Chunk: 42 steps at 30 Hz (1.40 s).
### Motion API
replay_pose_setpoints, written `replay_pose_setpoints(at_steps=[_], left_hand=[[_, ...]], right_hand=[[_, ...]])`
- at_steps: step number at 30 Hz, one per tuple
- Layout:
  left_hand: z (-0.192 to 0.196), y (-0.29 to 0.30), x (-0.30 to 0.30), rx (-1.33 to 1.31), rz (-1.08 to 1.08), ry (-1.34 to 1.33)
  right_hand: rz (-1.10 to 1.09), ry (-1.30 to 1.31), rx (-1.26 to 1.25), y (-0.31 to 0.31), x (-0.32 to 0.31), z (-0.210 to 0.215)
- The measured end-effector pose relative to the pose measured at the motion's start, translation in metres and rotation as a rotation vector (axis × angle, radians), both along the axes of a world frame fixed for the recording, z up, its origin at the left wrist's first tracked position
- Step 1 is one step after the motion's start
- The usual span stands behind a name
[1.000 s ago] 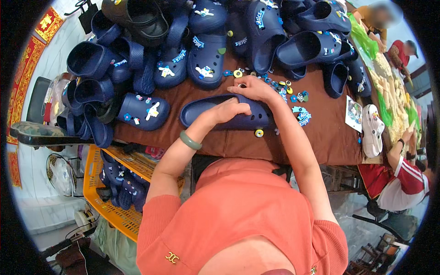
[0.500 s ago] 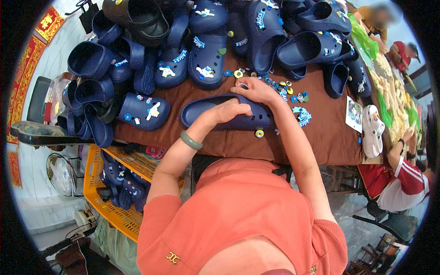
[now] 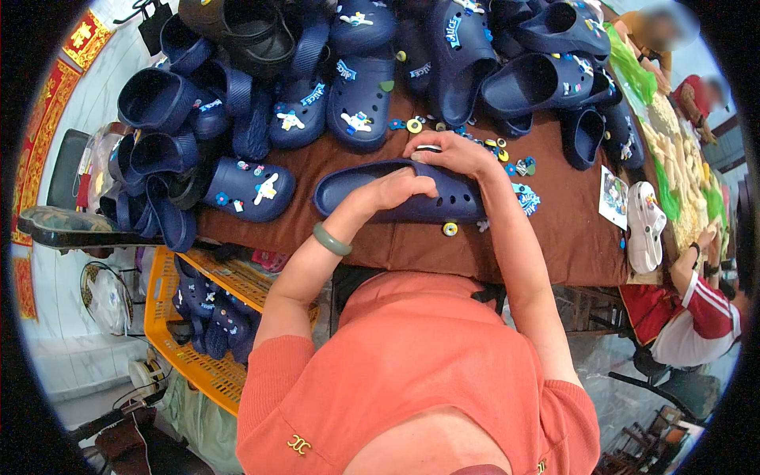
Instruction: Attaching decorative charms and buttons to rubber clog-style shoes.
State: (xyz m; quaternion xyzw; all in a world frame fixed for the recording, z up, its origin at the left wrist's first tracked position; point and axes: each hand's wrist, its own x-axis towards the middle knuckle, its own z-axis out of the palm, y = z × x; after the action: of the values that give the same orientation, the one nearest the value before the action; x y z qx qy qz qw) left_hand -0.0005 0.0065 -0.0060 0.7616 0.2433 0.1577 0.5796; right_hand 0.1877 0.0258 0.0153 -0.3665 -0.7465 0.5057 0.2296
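A navy blue clog (image 3: 453,204) with round holes lies lengthwise on the brown cloth in front of me. My left hand (image 3: 400,190), a green bangle on its wrist, grips the clog with the fingers reaching into the foot opening. At the clog's far side, my right hand (image 3: 455,154) is closed on a small white-and-dark shoe charm (image 3: 428,148), its fingertips by the clog's upper. Part of the clog is hidden under both hands. Loose charms (image 3: 415,125) lie just beyond the right hand. A round yellow charm (image 3: 450,229) sits at the clog's near side.
Decorated navy clogs (image 3: 360,103) are piled along the far side and left. One decorated clog (image 3: 251,192) lies left of my hands. A printed card (image 3: 613,198) and a white clog (image 3: 646,226) are at the right. Below left, a yellow crate (image 3: 162,305) holds clogs. Other people sit at right.
My right hand has tilted at the clog's far edge, showing the charm's pale rim more plainly. The clog has shifted slightly; my left hand keeps its grip.
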Motion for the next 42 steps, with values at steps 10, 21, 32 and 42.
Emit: replay_pose_setpoints(at_steps=[10,21,32,42], left_hand=[[-0.006,0.000,0.000,0.032,-0.006,-0.006],[0.003,-0.004,-0.003,0.156,-0.017,0.045],[-0.003,0.002,0.000,0.005,-0.027,0.075],[-0.015,0.006,0.001,-0.093,-0.050,0.011]], right_hand=[[-0.193,-0.154,0.377,-0.012,-0.010,-0.008],[-0.223,0.055,0.359,-0.016,-0.014,-0.007],[-0.192,-0.266,0.199,0.004,-0.022,0.001],[-0.265,-0.205,0.277,0.004,-0.022,-0.006]])
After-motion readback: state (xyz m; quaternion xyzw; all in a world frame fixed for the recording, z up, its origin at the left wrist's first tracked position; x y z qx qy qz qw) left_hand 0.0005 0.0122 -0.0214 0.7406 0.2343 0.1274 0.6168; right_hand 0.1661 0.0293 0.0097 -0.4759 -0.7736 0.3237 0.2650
